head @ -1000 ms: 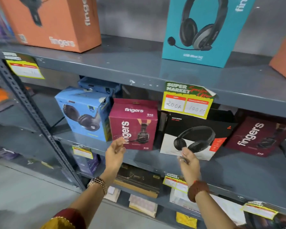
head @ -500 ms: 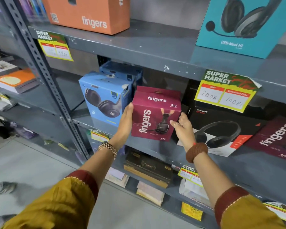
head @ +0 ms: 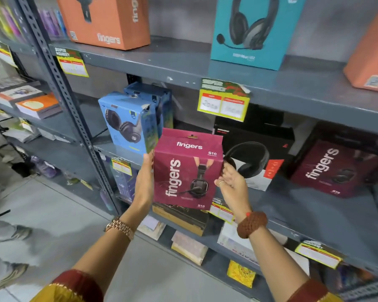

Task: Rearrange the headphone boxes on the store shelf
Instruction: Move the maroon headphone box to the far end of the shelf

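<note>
A maroon "fingers" headphone box is held upright in the air, just in front of the middle shelf. My left hand presses its left side and my right hand grips its right side. On the shelf behind stand a light blue headphone box at the left, a black and white headphone box in the middle and a second maroon "fingers" box lying tilted at the right.
The upper shelf carries an orange box, a teal headset box and another orange box. Yellow price tags hang from shelf edges. A perforated grey upright stands left. Books lie on the lower shelf.
Both hands reached to the maroon box, closed on its sides, and lifted it off the shelf toward me. The spot next to the blue box now stands vacant.
</note>
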Tool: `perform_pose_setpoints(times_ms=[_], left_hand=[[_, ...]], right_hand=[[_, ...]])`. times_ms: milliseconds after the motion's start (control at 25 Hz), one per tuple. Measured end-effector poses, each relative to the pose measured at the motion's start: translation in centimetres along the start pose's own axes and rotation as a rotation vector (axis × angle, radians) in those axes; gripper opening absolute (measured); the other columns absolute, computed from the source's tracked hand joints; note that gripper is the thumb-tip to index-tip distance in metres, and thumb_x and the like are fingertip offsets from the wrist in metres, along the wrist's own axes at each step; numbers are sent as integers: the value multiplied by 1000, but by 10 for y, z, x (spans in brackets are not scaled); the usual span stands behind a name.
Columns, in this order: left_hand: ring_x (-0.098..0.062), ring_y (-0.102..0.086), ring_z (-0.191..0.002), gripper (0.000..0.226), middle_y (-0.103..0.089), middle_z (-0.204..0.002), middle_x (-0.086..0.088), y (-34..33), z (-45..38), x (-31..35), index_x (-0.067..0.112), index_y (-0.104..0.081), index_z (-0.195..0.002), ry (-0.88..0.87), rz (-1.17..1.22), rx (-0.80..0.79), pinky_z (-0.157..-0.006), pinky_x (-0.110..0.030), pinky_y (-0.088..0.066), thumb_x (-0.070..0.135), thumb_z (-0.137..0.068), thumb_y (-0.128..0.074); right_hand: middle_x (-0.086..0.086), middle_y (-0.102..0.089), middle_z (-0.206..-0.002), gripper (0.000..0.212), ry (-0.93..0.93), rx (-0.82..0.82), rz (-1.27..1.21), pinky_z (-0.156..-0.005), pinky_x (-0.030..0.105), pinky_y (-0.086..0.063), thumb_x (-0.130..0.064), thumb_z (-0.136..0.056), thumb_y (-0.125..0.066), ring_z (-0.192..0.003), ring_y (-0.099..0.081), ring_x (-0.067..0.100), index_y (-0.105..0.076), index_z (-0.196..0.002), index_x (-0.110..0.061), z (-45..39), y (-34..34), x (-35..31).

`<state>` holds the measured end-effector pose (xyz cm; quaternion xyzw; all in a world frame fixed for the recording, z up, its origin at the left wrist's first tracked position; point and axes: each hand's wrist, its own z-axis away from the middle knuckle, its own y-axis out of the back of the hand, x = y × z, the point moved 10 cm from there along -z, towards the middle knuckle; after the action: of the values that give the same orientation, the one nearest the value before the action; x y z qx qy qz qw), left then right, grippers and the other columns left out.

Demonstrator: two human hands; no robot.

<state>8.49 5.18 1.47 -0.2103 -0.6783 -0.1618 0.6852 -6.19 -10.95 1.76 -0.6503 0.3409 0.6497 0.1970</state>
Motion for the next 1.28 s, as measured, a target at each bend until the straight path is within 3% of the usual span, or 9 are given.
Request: perform_pose_setpoints(times_ms=[120,240,400,520,640,760,960,1120,1280], left_hand=[[18,-63,-76,40,-63,-94,27,-47,47,3,40,-55,-111,-12,-29,-15,-65,-5,-47,43,-100,-16],[16,-63,-84,39,-68,-87,34,-106,82,-2,52,-55,-100,-23,-77,-86,-72,-8,-44,48,-98,-16],[-10,-56,-106,37,-59,-112,12,-200,104,-17,37,-55,-107,62,-24,-215,-93,-29,-39,51,-97,-23],[-2,-58,-96,34,-61,-100,21,-269,115,-18,37,-56,-102,79,-30,-329,-93,-26,-41,45,-99,-23],[7,-60,-83,30,-63,-88,23,-322,110,-22,39,-56,-91,95,10,-373,-78,-19,-48,40,-99,-27],[3,-54,-95,28,-57,-99,19,-358,102,-30,38,-54,-97,102,-5,-427,-97,-31,-40,47,-97,-28],[-14,-54,-113,43,-57,-118,6,-388,91,-50,30,-46,-120,163,-31,-443,-99,-33,-38,57,-93,-27],[-5,-56,-101,38,-58,-105,14,-396,83,-55,30,-45,-118,179,-4,-414,-96,-31,-39,54,-95,-27],[-1,-54,-96,36,-55,-101,18,-397,83,-57,30,-43,-118,171,-3,-408,-94,-29,-39,52,-96,-25]], right_hand=[[-8,-56,-121,55,18,47,20,-104,28,-39,9,-84,-49,-111,-54,10,-46,-134,-14,34,60,1],[-9,-54,-119,56,-6,126,27,-105,29,-39,9,-84,-48,-113,-52,11,-45,-135,-13,67,131,13],[-4,-55,-123,57,-55,266,68,-105,32,-40,9,-83,-48,-119,-51,16,-45,-135,-13,98,233,34],[-5,-55,-125,51,-103,350,97,-103,32,-40,5,-83,-48,-121,-49,17,-51,-129,-16,108,296,53],[7,-64,-122,46,-131,402,106,-105,45,-43,2,-82,-47,-120,-55,24,-53,-123,-17,107,341,70],[8,-64,-120,47,-150,436,75,-105,45,-43,7,-82,-45,-117,-56,22,-52,-123,-15,99,367,79],[10,-55,-133,54,-214,428,57,-112,46,-35,8,-82,-45,-130,-45,25,-44,-132,-13,83,389,92],[8,-50,-137,55,-209,432,59,-113,41,-33,9,-85,-45,-132,-41,24,-40,-135,-13,75,394,93],[0,-50,-121,55,-192,446,30,-109,35,-36,14,-84,-43,-129,-42,22,-41,-135,-9,75,396,93]])
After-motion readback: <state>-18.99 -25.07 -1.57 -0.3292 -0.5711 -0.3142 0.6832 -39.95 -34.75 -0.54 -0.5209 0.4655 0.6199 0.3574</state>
